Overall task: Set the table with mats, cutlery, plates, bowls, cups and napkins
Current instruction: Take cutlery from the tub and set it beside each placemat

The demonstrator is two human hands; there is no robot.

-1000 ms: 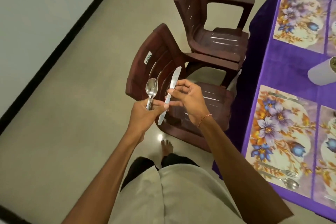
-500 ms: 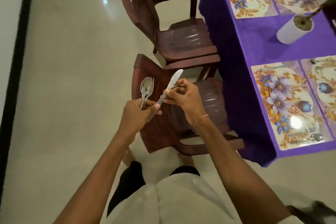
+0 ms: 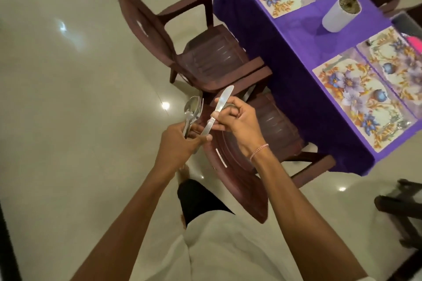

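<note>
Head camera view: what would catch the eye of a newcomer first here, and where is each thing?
At the centre, the right hand pinches a knife, blade up, beside the left hand, which grips a spoon and fork. To the upper right, floral mats lie on a bright purple tablecloth, with brown chairs standing beside it.

Brown plastic chairs [image 3: 205, 59] on glossy floor [image 3: 68, 109]
</note>
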